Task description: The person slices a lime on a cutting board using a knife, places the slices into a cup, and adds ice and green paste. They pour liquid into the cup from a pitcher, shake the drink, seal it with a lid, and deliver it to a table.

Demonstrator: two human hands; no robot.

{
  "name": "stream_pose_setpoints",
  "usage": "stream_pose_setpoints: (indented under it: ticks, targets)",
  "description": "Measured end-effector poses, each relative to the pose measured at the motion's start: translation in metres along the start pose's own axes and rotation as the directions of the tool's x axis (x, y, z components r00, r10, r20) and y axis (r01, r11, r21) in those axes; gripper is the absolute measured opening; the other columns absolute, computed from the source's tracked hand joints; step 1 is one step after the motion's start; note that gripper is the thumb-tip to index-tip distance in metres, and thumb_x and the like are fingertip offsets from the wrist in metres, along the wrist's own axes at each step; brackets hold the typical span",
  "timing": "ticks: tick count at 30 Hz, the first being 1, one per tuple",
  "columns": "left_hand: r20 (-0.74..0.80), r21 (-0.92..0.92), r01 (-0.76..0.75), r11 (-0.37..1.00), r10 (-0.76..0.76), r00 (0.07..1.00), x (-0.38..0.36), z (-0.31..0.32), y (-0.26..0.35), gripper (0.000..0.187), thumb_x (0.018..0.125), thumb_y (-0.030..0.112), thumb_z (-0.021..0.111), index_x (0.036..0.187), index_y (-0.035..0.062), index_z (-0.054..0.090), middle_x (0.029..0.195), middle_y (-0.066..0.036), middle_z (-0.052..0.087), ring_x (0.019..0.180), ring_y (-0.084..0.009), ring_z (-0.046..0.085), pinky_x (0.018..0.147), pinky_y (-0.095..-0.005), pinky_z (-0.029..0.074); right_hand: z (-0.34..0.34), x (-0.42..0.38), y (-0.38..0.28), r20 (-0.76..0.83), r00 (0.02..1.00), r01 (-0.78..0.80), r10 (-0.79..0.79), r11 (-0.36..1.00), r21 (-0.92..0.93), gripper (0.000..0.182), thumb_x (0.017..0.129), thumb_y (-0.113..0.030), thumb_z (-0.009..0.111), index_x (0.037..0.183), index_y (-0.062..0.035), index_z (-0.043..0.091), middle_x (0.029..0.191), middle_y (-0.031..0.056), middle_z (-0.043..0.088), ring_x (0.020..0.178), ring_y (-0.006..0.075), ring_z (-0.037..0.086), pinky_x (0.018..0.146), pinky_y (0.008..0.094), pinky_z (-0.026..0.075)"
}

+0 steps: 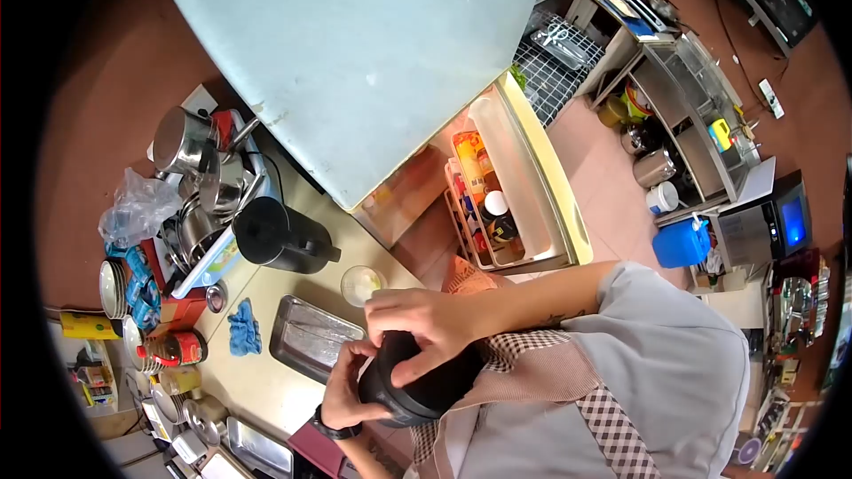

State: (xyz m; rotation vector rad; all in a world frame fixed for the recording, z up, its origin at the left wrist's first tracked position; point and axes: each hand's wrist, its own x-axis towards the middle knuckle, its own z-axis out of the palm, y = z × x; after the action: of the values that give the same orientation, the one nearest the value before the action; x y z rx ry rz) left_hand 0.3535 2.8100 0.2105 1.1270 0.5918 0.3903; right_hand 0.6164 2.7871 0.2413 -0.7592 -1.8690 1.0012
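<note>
A black round container (390,401) is held close against my apron at the counter's edge. My left hand (348,390), with a dark band on the wrist, curls round its side, thumb along the lower wall. My right hand (417,328) bends over the top of the container, its fingers curled at the rim; whether they grip anything inside is hidden. Just beyond the hands stands a small clear bowl (355,275) with something pale in it. A rectangular metal tray (293,357) lies beside my left hand.
The fridge (355,62) has its door (568,213) open, with bottles and packets on the door shelf. A black jug (266,231), a blue cloth (244,328), a sauce bottle (182,349) and a rack of steel pots (182,142) crowd the counter.
</note>
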Motion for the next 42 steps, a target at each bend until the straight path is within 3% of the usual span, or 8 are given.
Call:
stream_pose_setpoints:
  ticks: [2,4,5,7,21,30,33,42]
  targets:
    - [0.08,0.282,-0.02,0.959,-0.002,0.997,0.009,0.01,0.042,0.105,0.047,0.031,0.103,0.133,0.0019,0.05,0.13,-0.014,0.06,0.12,-0.0266,0.06,0.106,-0.0385,0.044,-0.009,0.014,-0.017,-0.039,0.998,0.045,-0.044,0.999,0.013,0.044,0.083,-0.038,0.08,0.09,-0.0038,0.054,0.092,0.0116,0.052,0.082,0.0299,0.056,0.068,0.0378,0.047]
    - [0.183,0.62,-0.159,0.768,0.055,0.982,0.017,0.019,0.063,0.109,0.048,0.035,0.102,0.138,0.0032,0.049,0.121,-0.014,0.066,0.109,-0.0292,0.068,0.096,-0.0387,0.052,-0.008,0.017,-0.016,0.015,1.0,-0.002,0.001,0.999,0.037,0.038,0.084,-0.027,0.079,0.08,-0.0053,0.048,0.084,0.0106,0.052,0.079,0.0299,0.055,0.065,0.0394,0.046]
    - [0.207,0.61,-0.169,0.774,0.051,0.977,0.022,0.023,0.065,0.11,0.049,0.038,0.101,0.138,0.0033,0.048,0.121,-0.015,0.065,0.11,-0.0305,0.067,0.096,-0.0391,0.052,-0.008,0.019,-0.012,0.065,0.997,-0.054,0.051,0.998,0.041,0.037,0.085,-0.025,0.078,0.077,-0.0054,0.047,0.081,0.0103,0.052,0.077,0.0301,0.055,0.064,0.04,0.046]
    - [0.183,0.618,-0.123,0.776,0.01,0.983,0.019,0.026,0.066,0.111,0.049,0.038,0.102,0.139,0.0036,0.047,0.12,-0.016,0.065,0.109,-0.031,0.067,0.094,-0.0396,0.053,-0.004,0.022,-0.009,-0.022,0.993,0.115,-0.115,0.993,-0.004,0.036,0.085,-0.025,0.077,0.075,-0.0054,0.048,0.075,0.0092,0.051,0.073,0.0309,0.055,0.063,0.0414,0.046]
    - [0.1,0.423,-0.154,0.893,0.123,0.987,0.026,0.044,0.026,0.102,0.048,0.03,0.099,0.132,0.0,0.051,0.119,-0.013,0.063,0.109,-0.0264,0.065,0.095,-0.0365,0.05,-0.015,0.004,-0.017,-0.045,0.994,0.092,-0.098,0.989,-0.114,0.033,0.092,-0.023,0.071,0.071,-0.0025,0.056,0.076,0.0136,0.058,0.08,0.0354,0.061,0.069,0.0449,0.05]
    - [0.1,0.458,-0.166,0.873,0.135,0.986,0.023,0.047,0.014,0.104,0.047,0.031,0.1,0.132,-0.0032,0.051,0.121,-0.014,0.062,0.11,-0.0257,0.063,0.096,-0.0367,0.05,-0.011,0.0,-0.02,-0.033,0.998,0.047,-0.052,0.988,-0.146,0.039,0.093,-0.027,0.069,0.069,-0.0023,0.053,0.075,0.0149,0.059,0.076,0.0363,0.06,0.067,0.0453,0.049]
    - [0.094,0.411,-0.092,0.907,0.058,0.994,0.02,0.043,0.007,0.098,0.047,0.03,0.101,0.127,-0.004,0.056,0.121,-0.014,0.063,0.111,-0.0252,0.063,0.097,-0.0367,0.05,-0.01,0.002,-0.018,0.03,0.999,-0.012,0.016,0.994,-0.109,0.042,0.094,-0.029,0.068,0.067,-0.003,0.05,0.071,0.0152,0.058,0.07,0.037,0.058,0.063,0.046,0.047]
    - [0.105,0.337,-0.073,0.939,0.04,0.994,0.014,0.039,-0.008,0.123,0.043,0.039,0.103,0.14,-0.0071,0.043,0.137,-0.016,0.053,0.125,-0.0256,0.054,0.107,-0.0387,0.042,-0.015,0.012,-0.022,0.229,0.969,-0.089,0.093,0.996,-0.026,0.047,0.096,-0.027,0.064,0.06,0.0005,0.048,0.058,0.0178,0.051,0.056,0.0377,0.053,0.054,0.0455,0.041]
